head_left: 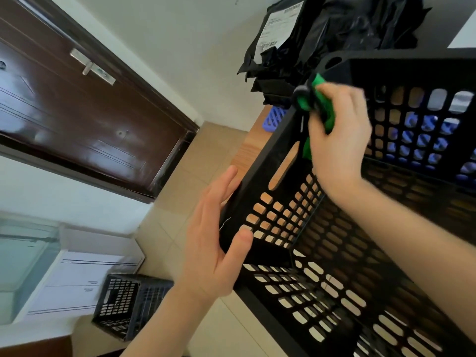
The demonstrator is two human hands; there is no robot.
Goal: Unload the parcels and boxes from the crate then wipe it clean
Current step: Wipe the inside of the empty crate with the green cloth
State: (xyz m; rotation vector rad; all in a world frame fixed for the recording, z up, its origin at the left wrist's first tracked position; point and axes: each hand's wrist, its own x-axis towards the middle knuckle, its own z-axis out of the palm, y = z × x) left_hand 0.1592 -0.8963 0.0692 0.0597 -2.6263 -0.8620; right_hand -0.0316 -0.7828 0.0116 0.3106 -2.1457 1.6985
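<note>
Black crate [347, 292] fills right half of frame. Right hand [337, 140] inside it, upper right of centre, fingers curled round green cloth [304, 101], pressing it to the side wall near the top corner. Left hand [213, 243], centre, flat with straight fingers against crate's outer corner, thumb at the rim. Black parcels [316, 34] heaped upper right, behind crate.

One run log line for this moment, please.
wiping | right hand: green cloth on crate wall | left hand: braces crate | parcels: out
</note>
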